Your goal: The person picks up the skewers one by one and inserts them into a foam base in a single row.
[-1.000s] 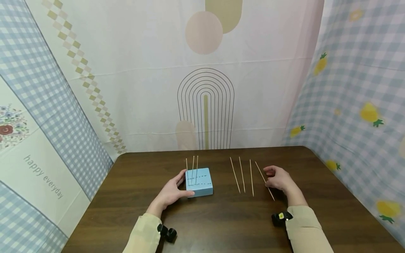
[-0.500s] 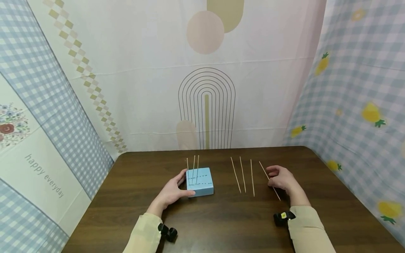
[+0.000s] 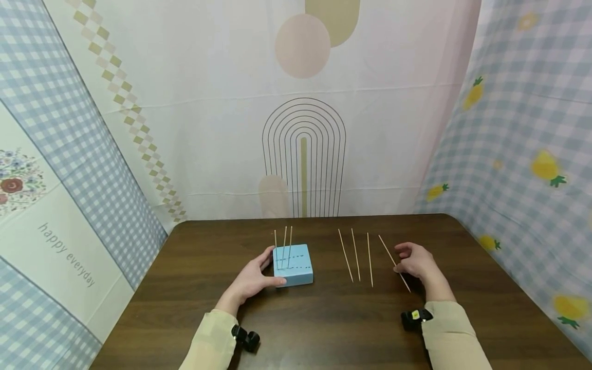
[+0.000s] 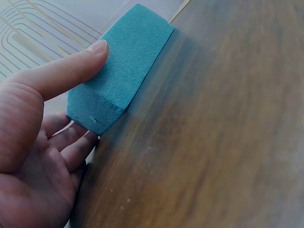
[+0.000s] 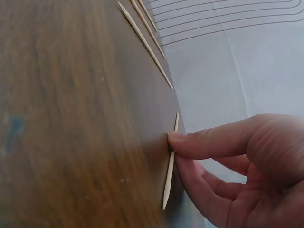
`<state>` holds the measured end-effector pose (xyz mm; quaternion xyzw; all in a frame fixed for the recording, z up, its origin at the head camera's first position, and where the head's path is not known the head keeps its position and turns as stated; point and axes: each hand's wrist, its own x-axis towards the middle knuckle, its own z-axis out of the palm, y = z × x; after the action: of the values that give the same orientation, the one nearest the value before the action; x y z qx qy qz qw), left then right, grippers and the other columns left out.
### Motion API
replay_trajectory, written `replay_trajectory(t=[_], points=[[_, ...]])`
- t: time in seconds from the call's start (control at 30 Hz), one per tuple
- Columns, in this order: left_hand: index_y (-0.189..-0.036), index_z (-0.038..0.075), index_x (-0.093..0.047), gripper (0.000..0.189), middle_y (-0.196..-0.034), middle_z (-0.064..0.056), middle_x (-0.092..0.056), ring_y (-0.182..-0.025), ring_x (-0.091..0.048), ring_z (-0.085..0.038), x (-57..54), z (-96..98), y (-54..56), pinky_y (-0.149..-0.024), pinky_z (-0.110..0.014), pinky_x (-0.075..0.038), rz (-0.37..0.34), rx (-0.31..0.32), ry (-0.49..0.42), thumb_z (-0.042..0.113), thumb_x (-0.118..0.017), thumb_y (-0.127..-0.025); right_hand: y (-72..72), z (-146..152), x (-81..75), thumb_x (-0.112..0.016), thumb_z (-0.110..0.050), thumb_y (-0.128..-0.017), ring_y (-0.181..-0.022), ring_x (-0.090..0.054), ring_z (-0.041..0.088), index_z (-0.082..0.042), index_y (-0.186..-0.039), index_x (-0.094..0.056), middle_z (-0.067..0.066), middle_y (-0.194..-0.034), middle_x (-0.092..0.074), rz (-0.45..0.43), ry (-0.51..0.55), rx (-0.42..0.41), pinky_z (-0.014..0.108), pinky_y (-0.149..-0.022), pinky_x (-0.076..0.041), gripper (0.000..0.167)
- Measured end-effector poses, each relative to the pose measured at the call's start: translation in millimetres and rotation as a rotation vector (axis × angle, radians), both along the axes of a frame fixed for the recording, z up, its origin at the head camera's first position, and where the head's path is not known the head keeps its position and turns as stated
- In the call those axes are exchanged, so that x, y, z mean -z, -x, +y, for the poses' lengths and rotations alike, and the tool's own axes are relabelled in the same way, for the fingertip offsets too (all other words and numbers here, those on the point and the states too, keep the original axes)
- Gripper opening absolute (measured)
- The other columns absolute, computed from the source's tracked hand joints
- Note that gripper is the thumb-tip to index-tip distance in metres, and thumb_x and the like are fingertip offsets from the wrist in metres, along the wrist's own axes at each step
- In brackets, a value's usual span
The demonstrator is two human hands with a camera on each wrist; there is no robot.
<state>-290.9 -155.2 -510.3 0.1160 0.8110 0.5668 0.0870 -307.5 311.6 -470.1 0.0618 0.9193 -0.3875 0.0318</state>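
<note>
While our left grip point(image 3: 252, 280), spread wide, clasps blue foam block point(image 3: 298, 278), right grip point(image 3: 416, 261), nearly closed, pinches wooden skewer point(image 5: 169, 178) at block's three o'clock; we judge skewer light, stiff, snappable: hold mid-shaft.

This is a cloth-walled table booth fitted out for recording; whether it stands in a home, an office or a studio cannot be told, as fabric screens the room behind. At six o'clock lies a dark wood-grain table point(image 3: 324, 329) with rounded far corners. At twelve o'clock hangs a creased white curtain point(image 3: 222, 144) printed with a line-drawn arch motif point(image 3: 303, 174). At nine o'clock, a blue gingham cloth point(image 3: 51, 97) bears a floral bouquet print point(image 3: 11, 182) and "happy everyday" lettering point(image 3: 66, 254). At three o'clock, a pale checked drape point(image 3: 513, 118) carries pineapple prints point(image 3: 546, 167). The household-style patterns look homely; the black wrist cameras point(image 3: 246, 339) mark the recording setup.
</note>
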Motion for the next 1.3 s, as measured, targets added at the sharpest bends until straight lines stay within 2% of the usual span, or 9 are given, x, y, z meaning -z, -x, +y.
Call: replay_trajectory(t=[0.13, 0.33, 0.5, 0.6, 0.73, 0.87, 1.03, 1.13, 1.3], points=[[-0.170, 0.006, -0.026, 0.113, -0.171, -0.021, -0.031, -0.158, -0.032, -0.035, -1.6, 0.4, -0.7, -0.122, -0.054, -0.035, -0.001, 0.000, -0.001, 0.023, -0.096, -0.083, -0.9, 1, -1.1, -0.084, 0.002, -0.079, -0.109, -0.059, 0.044, 0.007, -0.138, -0.061, 0.028, -0.123, -0.063, 0.000, -0.034, -0.003, 0.042, -0.081, -0.054, 0.064], [-0.171, 0.007, -0.026, 0.113, -0.172, -0.020, -0.031, -0.158, -0.031, -0.034, -2.8, 0.3, -1.1, -0.123, -0.052, -0.034, -0.010, 0.003, -0.004, 0.023, -0.096, -0.084, -1.7, 1, -1.7, -0.077, 0.008, -0.078, -0.110, -0.063, 0.042, 0.009, -0.142, -0.057, 0.033, -0.129, -0.061, -0.020, 0.073, -0.026, 0.034, -0.073, -0.057, 0.067], [-0.171, 0.007, -0.026, 0.113, -0.172, -0.020, -0.030, -0.158, -0.031, -0.035, -3.2, 0.7, -1.0, -0.123, -0.052, -0.034, -0.013, 0.007, 0.003, 0.023, -0.096, -0.083, -1.7, -6, -6.4, -0.066, 0.005, -0.090, -0.111, -0.068, 0.036, 0.008, -0.155, -0.044, 0.039, -0.142, -0.057, -0.030, 0.242, -0.077, 0.034, -0.076, -0.057, 0.068], [-0.171, 0.007, -0.026, 0.113, -0.172, -0.020, -0.029, -0.158, -0.030, -0.035, -3.1, 0.9, -1.1, -0.122, -0.053, -0.034, -0.011, 0.008, 0.003, 0.024, -0.096, -0.084, -2.3, -14, -12.1, -0.064, 0.002, -0.098, -0.111, -0.069, 0.030, 0.006, -0.158, -0.041, 0.036, -0.143, -0.058, -0.006, 0.291, -0.084, 0.033, -0.078, -0.058, 0.065], [-0.171, 0.009, -0.026, 0.112, -0.172, -0.020, -0.030, -0.158, -0.031, -0.035, -3.5, 0.8, -2.2, -0.122, -0.054, -0.035, -0.014, 0.003, 0.002, 0.025, -0.096, -0.084, -4.2, -30, -19.9, -0.062, 0.000, -0.103, -0.117, -0.067, 0.035, 0.007, -0.159, -0.038, 0.035, -0.141, -0.060, 0.044, 0.352, -0.094, 0.034, -0.085, -0.060, 0.061], [-0.171, 0.008, -0.026, 0.112, -0.172, -0.020, -0.030, -0.158, -0.031, -0.036, -4.2, 0.2, -2.3, -0.121, -0.054, -0.036, -0.016, 0.001, 0.000, 0.024, -0.095, -0.084, -5.2, -51, -25.4, -0.060, -0.004, -0.107, -0.116, -0.068, 0.036, 0.007, -0.157, -0.042, 0.031, -0.135, -0.064, 0.073, 0.440, -0.096, 0.035, -0.086, -0.061, 0.054], [-0.171, 0.008, -0.026, 0.112, -0.172, -0.020, -0.029, -0.159, -0.029, -0.035, -5.7, -0.5, -3.2, -0.122, -0.054, -0.035, -0.036, 0.002, -0.020, 0.022, -0.096, -0.084, -7.3, -77, -31.3, -0.060, -0.008, -0.108, -0.100, -0.070, 0.021, 0.003, -0.151, -0.050, 0.018, -0.119, -0.072, 0.092, 0.499, -0.090, 0.038, -0.085, -0.061, 0.045], [-0.170, 0.008, -0.028, 0.111, -0.172, -0.021, -0.031, -0.159, -0.029, -0.036, -6.5, -0.6, -4.0, -0.122, -0.054, -0.034, -0.051, -0.006, -0.040, 0.018, -0.096, -0.083, -9.1, -89, -33.0, -0.062, -0.009, -0.108, -0.094, -0.070, 0.020, 0.002, -0.149, -0.053, 0.017, -0.116, -0.073, 0.107, 0.514, -0.099, 0.042, -0.087, -0.061, 0.043], [-0.170, 0.010, -0.030, 0.110, -0.171, -0.022, -0.032, -0.159, -0.029, -0.037, -9.5, 0.7, -3.7, -0.122, -0.056, -0.033, -0.074, -0.014, -0.067, 0.015, -0.096, -0.082, -8.9, -105, -32.6, -0.065, -0.009, -0.107, -0.093, -0.070, 0.016, 0.003, -0.144, -0.057, 0.015, -0.115, -0.074, 0.134, 0.571, -0.116, 0.036, -0.086, -0.062, 0.040]])
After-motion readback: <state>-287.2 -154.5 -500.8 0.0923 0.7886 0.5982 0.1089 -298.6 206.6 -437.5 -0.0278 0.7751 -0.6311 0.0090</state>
